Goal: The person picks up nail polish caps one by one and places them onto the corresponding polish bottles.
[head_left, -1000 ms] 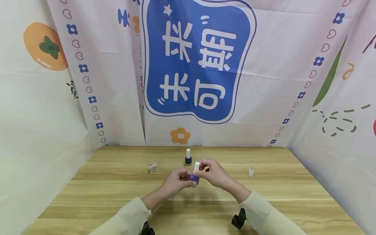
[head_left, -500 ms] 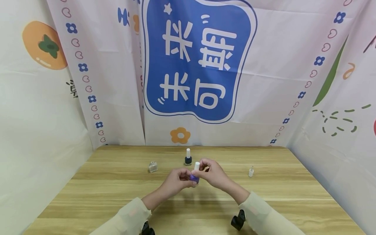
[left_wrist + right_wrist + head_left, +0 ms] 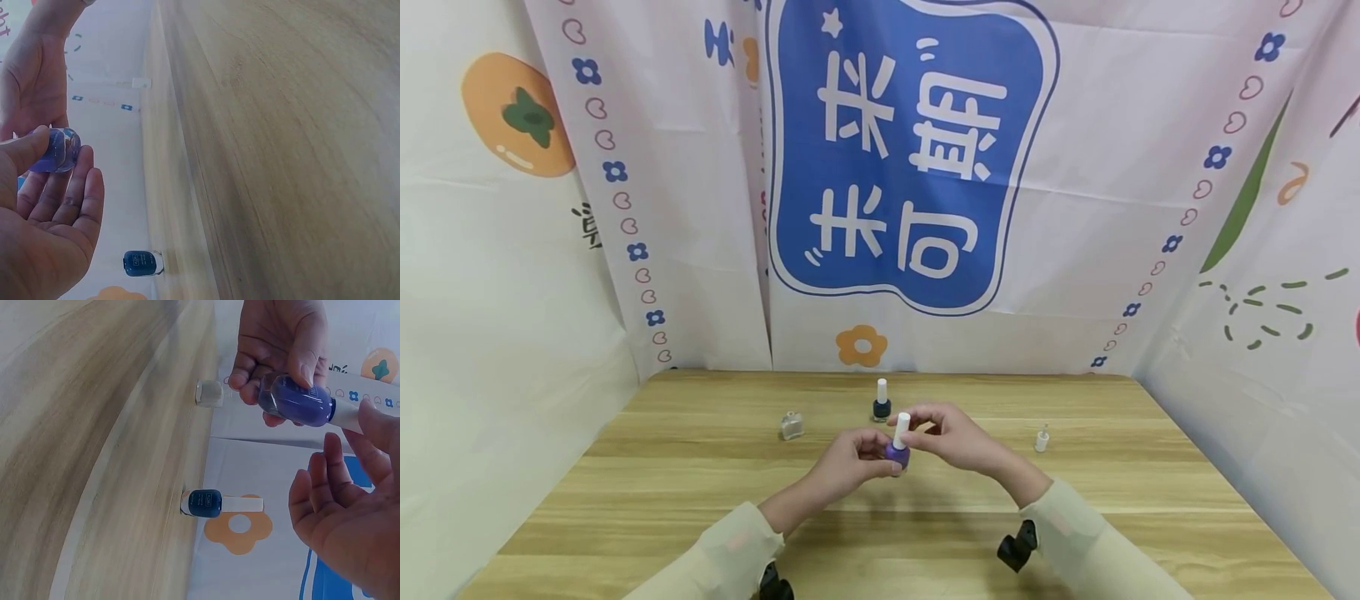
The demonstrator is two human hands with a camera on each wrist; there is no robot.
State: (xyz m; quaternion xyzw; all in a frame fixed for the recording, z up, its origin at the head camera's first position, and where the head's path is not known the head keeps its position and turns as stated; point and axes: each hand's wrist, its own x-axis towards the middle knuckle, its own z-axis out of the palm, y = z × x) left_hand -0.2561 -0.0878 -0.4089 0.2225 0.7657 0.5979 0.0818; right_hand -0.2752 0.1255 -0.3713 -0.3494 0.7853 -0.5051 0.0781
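Note:
A nail polish bottle [image 3: 897,456] with purple polish is held above the table, its white cap [image 3: 902,427] pointing up and tilted slightly right. My left hand [image 3: 852,460] grips the bottle's body between thumb and fingers; in the right wrist view the thumb presses on the purple glass [image 3: 303,403]. My right hand [image 3: 955,440] is at the cap, thumb on the near side and index finger behind it. The right wrist view has the cap [image 3: 345,416] between that thumb and index finger, with the other fingers spread loosely below. The cap meets the bottle's neck.
Behind the hands, a dark blue nail polish bottle [image 3: 882,408] with a white cap stands upright. To the left is an uncapped clear bottle [image 3: 792,427]. On the right a white cap [image 3: 1041,440] stands with its brush upward. Printed cloth [image 3: 1075,267] hangs around the wooden table [image 3: 662,500].
My right hand has shifted slightly right and its fingers have moved around the cap, so more of the white cap shows. The left hand and purple bottle stay nearly still.

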